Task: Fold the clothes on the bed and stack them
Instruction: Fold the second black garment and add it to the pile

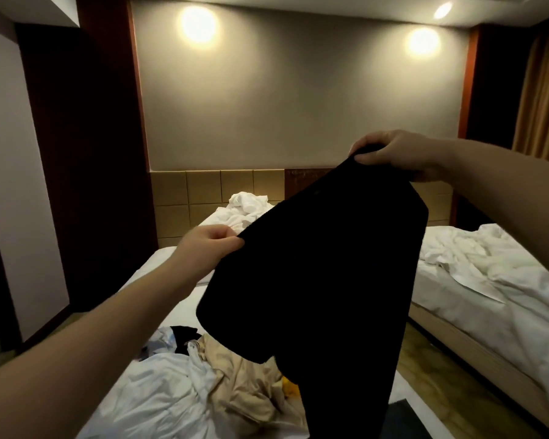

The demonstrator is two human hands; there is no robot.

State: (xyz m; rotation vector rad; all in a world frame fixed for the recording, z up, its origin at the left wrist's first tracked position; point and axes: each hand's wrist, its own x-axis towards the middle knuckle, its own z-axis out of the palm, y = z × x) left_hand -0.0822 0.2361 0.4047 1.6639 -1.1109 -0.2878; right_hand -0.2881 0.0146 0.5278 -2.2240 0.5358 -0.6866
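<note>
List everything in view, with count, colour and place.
black garment: one, black, held up over near bed
beige garment: one, beige, crumpled on the near bed
white garment: one, white, left of the beige one
small black garment: one, black, behind the white garment
yellow item: one, yellow, beside beige garment
near bed: one, white, below the hands
white bedding: one heap, white, head of near bed
second bed: one, white rumpled bedding, right
headboard: one, tan tiled, behind beds
curtain: one, tan, far right
left hand: one, pinches black garment's left edge
right hand: one, grips its top corner

dim room; two warm ceiling spots (198, 24) glare; wide-angle edge bending; soft focus.
</note>
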